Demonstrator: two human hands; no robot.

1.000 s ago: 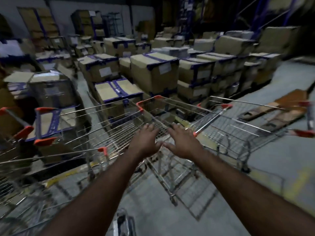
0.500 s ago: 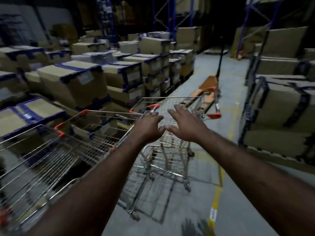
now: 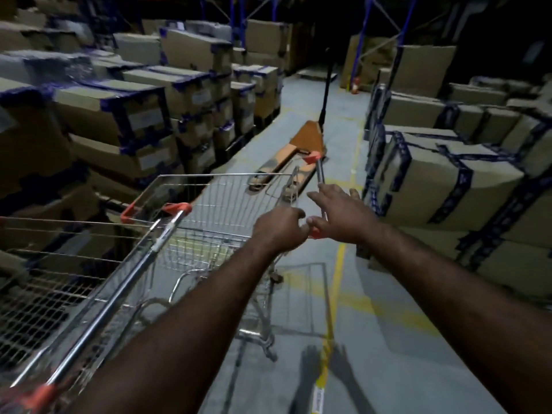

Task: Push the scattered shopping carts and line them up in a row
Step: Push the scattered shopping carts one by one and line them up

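A: Could any writing be read?
B: None. The boxes (image 3: 134, 115) carried pale labels, all blurred. A sticker (image 3: 318, 397) on the yellow line (image 3: 339, 258) had print too small to make out.
A: And the room?
B: A dim warehouse. The floor (image 3: 343, 121) was grey concrete, with taped boxes stacked left and right of an aisle and blue racks (image 3: 385, 22) at the far end.
A: Where was the cart (image 3: 227, 204)?
B: In the aisle, near the person. It was turned so its handle (image 3: 320, 174) ran along its right side, pointing far. An orange pallet jack (image 3: 307, 138) lay on the floor just beyond it. A second cart (image 3: 89, 288) stood to its left and nearer. Whether their baskets touched, I could not tell.
A: The hands?
B: Both were at the handle's near end. The right hand (image 3: 340, 210) lay over the bar with fingers straight and spread, not clenched. The left hand (image 3: 279, 230) had its fingers curled just beside the bar's orange cap. I could not tell whether it gripped anything.
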